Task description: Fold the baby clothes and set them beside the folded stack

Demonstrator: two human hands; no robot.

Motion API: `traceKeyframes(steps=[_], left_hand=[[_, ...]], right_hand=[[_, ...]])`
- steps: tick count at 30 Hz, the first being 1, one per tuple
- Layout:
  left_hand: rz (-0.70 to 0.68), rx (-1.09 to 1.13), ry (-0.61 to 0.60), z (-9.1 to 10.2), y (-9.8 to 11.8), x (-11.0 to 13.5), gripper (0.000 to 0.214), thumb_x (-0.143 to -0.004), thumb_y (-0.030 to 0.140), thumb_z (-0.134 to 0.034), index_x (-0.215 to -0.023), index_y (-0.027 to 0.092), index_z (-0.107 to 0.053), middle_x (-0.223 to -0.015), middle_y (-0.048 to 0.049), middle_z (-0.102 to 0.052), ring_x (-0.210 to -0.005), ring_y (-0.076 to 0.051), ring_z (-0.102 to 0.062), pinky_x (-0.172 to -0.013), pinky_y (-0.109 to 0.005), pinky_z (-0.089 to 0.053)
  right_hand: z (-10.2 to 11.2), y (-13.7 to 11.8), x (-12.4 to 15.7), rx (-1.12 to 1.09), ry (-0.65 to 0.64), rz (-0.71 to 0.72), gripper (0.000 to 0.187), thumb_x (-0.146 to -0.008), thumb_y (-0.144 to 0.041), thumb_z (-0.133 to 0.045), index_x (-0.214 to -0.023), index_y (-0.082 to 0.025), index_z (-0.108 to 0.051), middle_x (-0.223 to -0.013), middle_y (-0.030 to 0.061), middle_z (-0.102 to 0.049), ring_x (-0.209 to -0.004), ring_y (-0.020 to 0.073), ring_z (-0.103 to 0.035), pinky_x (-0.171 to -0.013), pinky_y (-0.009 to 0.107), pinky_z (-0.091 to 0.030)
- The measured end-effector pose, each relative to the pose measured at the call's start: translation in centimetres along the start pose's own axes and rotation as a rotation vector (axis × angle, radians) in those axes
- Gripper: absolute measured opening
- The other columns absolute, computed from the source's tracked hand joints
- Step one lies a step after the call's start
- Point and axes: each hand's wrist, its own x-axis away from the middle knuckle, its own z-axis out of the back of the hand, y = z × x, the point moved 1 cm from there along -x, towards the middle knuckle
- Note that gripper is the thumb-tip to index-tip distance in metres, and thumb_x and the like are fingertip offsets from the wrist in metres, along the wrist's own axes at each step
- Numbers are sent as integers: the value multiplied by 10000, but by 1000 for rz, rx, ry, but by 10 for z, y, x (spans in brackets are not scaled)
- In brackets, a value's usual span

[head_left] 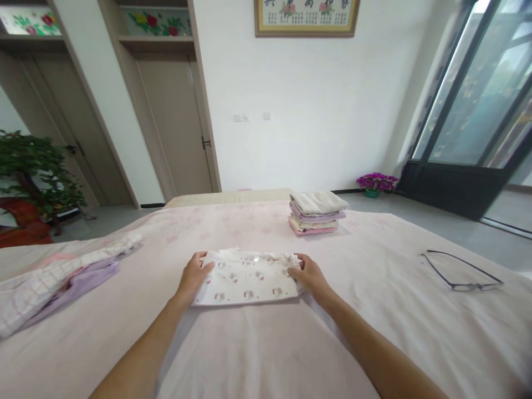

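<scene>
A small white garment with a pink cartoon print (246, 278) lies folded flat on the pale pink bed sheet (257, 343) in front of me. My left hand (193, 277) grips its left edge with fingers curled over the cloth. My right hand (308, 274) pinches its right edge the same way. Both arms reach forward over the bed.
A stack of folded clothes (317, 213) sits farther back on the bed. Unfolded pink, white and lilac clothes (62, 280) lie heaped at the left. Black glasses (462, 270) rest on the sheet at the right. Doors, a potted plant and a glass door stand beyond.
</scene>
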Motion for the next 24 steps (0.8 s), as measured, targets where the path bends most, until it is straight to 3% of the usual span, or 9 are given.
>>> traceKeyframes(steps=[2, 5, 8, 11, 16, 20, 24], left_hand=[[-48, -272, 58, 11, -7, 6, 437, -827, 226, -581, -1256, 177, -507, -1131, -106, -667, -1034, -247, -647, -903, -383, -498], [-367, -463, 91, 7, -2, 30, 398, -890, 203, -495, -1283, 150, -518, -1326, -135, -567, -1252, -252, -513, -1075, -414, -382], [-676, -449, -83, -14, 12, 58, 397, -963, 282, -414, -1344, 213, -501, -1409, -80, -522, -1366, -214, -399, -1145, -406, -319], [-859, -462, -287, -33, 20, 75, 535, -965, 390, -433, -1479, 280, -337, -1550, -63, -342, -1455, -235, -234, -1179, -465, -245], [-899, -493, -437, -37, 25, 81, 575, -969, 471, -399, -1506, 304, -282, -1580, -74, -267, -1464, -264, -201, -1179, -513, -198], [-897, -476, -474, -28, 33, 83, 592, -965, 472, -407, -1512, 294, -271, -1590, -75, -241, -1464, -281, -192, -1178, -515, -195], [-865, -506, -489, -27, 36, 82, 620, -950, 530, -393, -1491, 234, -327, -1567, -129, -285, -1449, -309, -227, -1174, -517, -199]], right_hand=[[-7, -8, 2, 150, -24, 4, 618, -753, -298, -610, -1335, -141, -476, -1009, 74, -684, -875, 198, -643, -762, 291, -488], [-2, -21, 2, 449, 46, 115, 582, -804, -329, -589, -1349, -150, -487, -1183, 134, -618, -1055, 248, -587, -880, 340, -447], [1, -43, -2, 605, 132, 282, 452, -864, -298, -527, -1294, -159, -557, -1253, 146, -590, -1149, 277, -533, -956, 375, -402], [-22, -71, -12, 479, -30, 374, 369, -889, -231, -475, -1225, -182, -620, -1154, 90, -670, -1085, 220, -584, -960, 322, -409], [-100, -111, -40, 221, -349, 341, 338, -849, -209, -523, -1149, -204, -680, -1138, 42, -705, -1058, 184, -623, -914, 259, -441], [-151, -127, -68, 220, -398, 294, 391, -785, -177, -587, -1165, -198, -673, -1085, 38, -721, -980, 176, -648, -831, 241, -466], [-178, -139, -86, 253, -438, 247, 441, -780, -152, -564, -1210, -198, -648, -938, 45, -744, -829, 169, -672, -741, 250, -479]])
